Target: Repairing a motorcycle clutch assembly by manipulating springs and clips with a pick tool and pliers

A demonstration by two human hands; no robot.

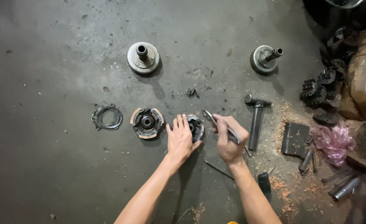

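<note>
My left hand lies flat, fingers spread, on the left side of a dark round metal part on the concrete floor. My right hand is closed around a metal wrench-like tool, whose head points at the top right of that round part. A clutch shoe assembly with tan linings sits just left of my left hand.
A bundle of metal rings lies at the left. Two hub pieces with shafts stand farther back. A hammer lies right of my right hand. Small bolts, a dark block, pink plastic and loose parts crowd the right side.
</note>
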